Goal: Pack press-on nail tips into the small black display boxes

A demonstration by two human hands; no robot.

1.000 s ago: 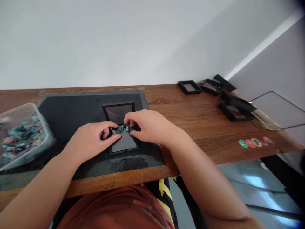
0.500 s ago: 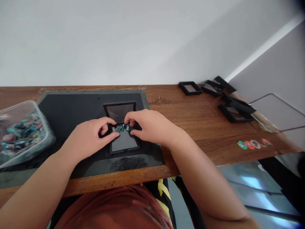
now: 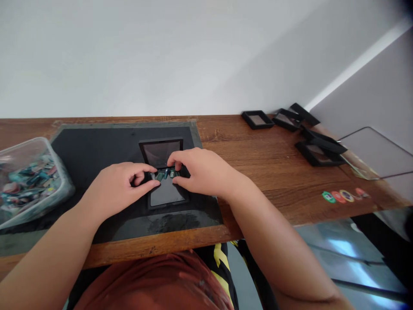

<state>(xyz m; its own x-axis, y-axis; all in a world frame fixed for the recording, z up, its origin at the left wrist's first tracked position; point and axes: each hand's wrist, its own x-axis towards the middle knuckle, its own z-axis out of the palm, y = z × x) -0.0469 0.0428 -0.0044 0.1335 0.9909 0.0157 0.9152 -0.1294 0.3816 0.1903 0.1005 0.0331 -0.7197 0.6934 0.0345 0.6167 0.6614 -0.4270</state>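
A small black case [image 3: 168,201] lies unfolded on a dark mat, its framed lid [image 3: 161,153] with a clear window tilted up at the back. Along the hinge side of its grey inner panel sits a row of small glossy blue-green pieces [image 3: 166,173]; their exact kind is too small to tell. My left hand [image 3: 121,183] has thumb and index finger curled around the row's left end. Around the right end, my right hand [image 3: 204,172] does the same, thumb in front and index finger behind. Fingertips of both hands partly cover the pieces.
A clear plastic tub [image 3: 61,185] full of mixed blue-green pieces stands at the left. Several black cases [image 3: 258,119] lie at the back right. Round colored stickers [image 3: 346,196] are near the right front. The mat [image 3: 97,142] covers part of the wooden table [image 3: 258,159].
My right thumb has shifted slightly left along the row of pieces. The left hand and the case keep nearly the same place.
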